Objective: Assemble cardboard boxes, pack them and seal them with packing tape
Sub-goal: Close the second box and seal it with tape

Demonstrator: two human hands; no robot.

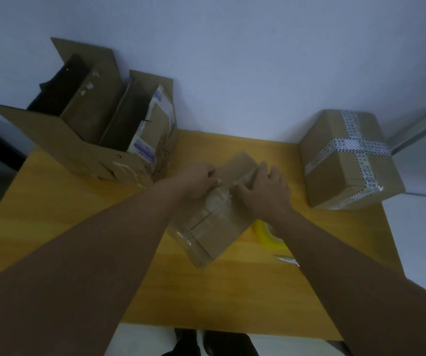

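Step in hand looks like sealing. The small box point(219, 227) lies skewed in the middle of the table point(52, 196), flaps shut. Glossy clear tape runs along its top seam and wraps over the near end.

My left hand point(199, 181) sits on the far left part of the box, fingers curled over the flap edge and gripping it, thumb tip at the seam. My right hand point(265, 191) lies flat on the far right part, fingers spread and straight, pressing down and grasping nothing, thumb pointing in at the seam. The thumbs nearly meet. Both forearms are stretched forward and converge on the box.

Next move, my guess: rub the tape down along the seam, then take the yellow tape roll point(268, 235), half hidden just under my right wrist. Whether the far end is taped I can't tell, my hands cover it.

The sealed box point(348, 160) with printed tape sits far right. The open carton point(86, 140) holding flat cardboard sits far left.
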